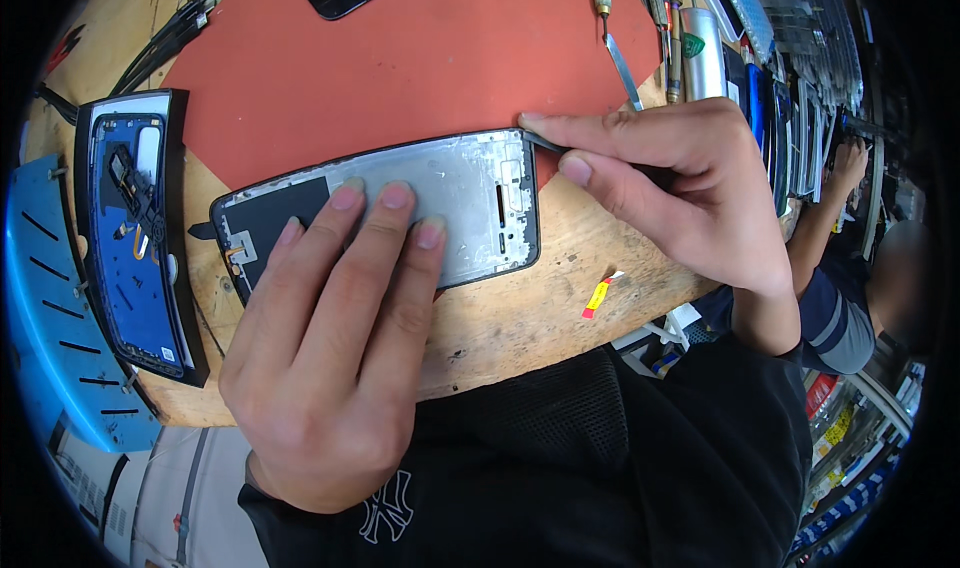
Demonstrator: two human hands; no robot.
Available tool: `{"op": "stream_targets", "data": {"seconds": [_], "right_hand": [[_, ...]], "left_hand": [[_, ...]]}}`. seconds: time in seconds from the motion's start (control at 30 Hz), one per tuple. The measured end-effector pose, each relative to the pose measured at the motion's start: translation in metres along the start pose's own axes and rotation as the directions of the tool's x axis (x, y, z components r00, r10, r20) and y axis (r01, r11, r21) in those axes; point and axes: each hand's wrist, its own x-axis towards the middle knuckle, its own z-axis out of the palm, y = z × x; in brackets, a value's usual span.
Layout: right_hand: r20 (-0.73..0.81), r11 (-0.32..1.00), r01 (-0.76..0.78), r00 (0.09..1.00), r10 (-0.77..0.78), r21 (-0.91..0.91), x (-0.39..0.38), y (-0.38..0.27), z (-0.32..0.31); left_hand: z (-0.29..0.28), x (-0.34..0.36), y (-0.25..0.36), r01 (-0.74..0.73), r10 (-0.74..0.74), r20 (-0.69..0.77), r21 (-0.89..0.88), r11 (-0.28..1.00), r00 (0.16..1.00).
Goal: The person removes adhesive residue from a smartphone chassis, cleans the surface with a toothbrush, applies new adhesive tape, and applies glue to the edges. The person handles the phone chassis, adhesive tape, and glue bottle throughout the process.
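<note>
A phone frame [455, 198] with a silvery metal face and a black rim lies at a slant across the table and the red mat's near edge. My left hand [330, 338] rests on it, fingers stretched out and slightly apart on the metal and a black patch; its thumb is hidden. At the frame's far right corner, my right hand [690, 188] pinches a thin dark tool [543, 143] between thumb and forefinger. The tool's tip touches the rim there. Its exact kind is hard to make out, as the fingers cover most of it.
A black tray [190, 268] holding a blue phone housing [130, 278] and small parts stands left, beside a slotted blue panel [45, 268]. A wooden-handled blade [615, 53] lies on the red mat [400, 78]. Another person's hand [850, 163] shows at right, near stacked parts.
</note>
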Motion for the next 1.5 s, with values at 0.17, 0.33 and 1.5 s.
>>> {"op": "stream_targets", "data": {"seconds": [0.17, 0.33, 1.5], "right_hand": [[-0.017, 0.999, -0.019, 1.000, 0.020, 0.044, -0.002, 0.000, 0.002], [-0.051, 0.999, -0.031, 0.998, 0.032, 0.024, -0.004, -0.005, 0.008], [0.068, 0.968, 0.245, 0.968, -0.241, -0.056, 0.029, -0.002, 0.004]], "left_hand": [[-0.001, 0.001, 0.001, 0.009, -0.009, 0.007, -0.008, 1.000, 1.000], [0.000, 0.001, 0.001, 0.010, -0.010, 0.001, -0.005, 1.000, 1.000], [0.010, -0.001, -0.003, -0.038, 0.034, -0.113, -0.032, 0.999, 0.993]]}}
